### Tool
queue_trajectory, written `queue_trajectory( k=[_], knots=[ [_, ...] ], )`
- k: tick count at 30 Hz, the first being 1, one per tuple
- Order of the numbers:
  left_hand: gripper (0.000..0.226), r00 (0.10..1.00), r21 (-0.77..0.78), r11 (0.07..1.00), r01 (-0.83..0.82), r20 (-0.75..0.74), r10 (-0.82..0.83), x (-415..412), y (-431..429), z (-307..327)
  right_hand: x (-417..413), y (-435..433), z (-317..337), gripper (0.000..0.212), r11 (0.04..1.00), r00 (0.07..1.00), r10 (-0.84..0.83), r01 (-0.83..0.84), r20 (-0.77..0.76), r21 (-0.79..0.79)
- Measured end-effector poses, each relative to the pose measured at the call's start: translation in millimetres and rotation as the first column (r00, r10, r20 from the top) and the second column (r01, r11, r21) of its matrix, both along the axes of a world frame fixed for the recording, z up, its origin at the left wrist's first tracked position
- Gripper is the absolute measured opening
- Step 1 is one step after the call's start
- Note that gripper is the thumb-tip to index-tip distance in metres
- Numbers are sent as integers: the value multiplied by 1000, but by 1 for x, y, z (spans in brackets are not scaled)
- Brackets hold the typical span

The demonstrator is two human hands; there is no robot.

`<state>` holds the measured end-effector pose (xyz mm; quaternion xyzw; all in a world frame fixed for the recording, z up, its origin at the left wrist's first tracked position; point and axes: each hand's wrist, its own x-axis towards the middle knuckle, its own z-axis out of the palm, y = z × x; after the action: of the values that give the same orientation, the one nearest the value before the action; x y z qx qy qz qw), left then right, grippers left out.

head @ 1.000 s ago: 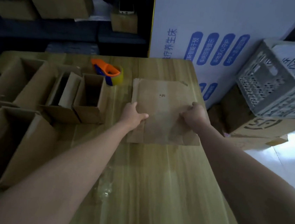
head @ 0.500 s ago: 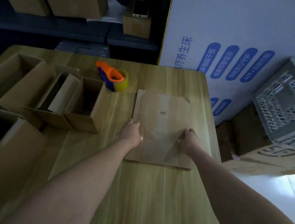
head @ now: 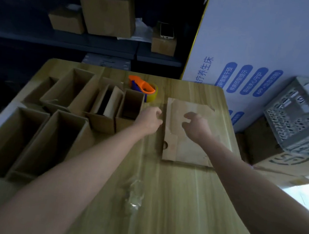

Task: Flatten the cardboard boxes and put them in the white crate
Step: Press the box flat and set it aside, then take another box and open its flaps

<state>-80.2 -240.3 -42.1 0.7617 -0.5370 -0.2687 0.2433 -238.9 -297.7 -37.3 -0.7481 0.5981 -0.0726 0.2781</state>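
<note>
Both hands have just let go of the flattened box [head: 186, 132], lying on the table [head: 178, 206]. Left hand [head: 150, 119] empty, loosely curled; right hand [head: 197, 124] half-open above it, seemingly not touching. Crate [head: 301, 122] waits at three o'clock.

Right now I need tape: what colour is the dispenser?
Orange with blue, on the tape dispenser, head view.

A single head-worn camera looks forward and steeply down from above the near edge of the wooden table [head: 187, 207], close enough that both forearms enter from the bottom corners. The wide lens (edges visibly bowed) takes in the whole tabletop, dark shelving [head: 81, 41] at the far side and the white crate [head: 299, 121] off to the right.
</note>
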Motion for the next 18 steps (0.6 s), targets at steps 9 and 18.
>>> queue_trajectory(
  k=[9,18],
  knots=[
    [27,999,-186,981,-49,-20,46,123,116,65,151,132,38,34,871,876,482,-475,28,-123],
    [23,994,-158,984,-79,-93,65,187,205,59,232,221,-17,65,598,509,783,-773,-357,212]
  ],
)
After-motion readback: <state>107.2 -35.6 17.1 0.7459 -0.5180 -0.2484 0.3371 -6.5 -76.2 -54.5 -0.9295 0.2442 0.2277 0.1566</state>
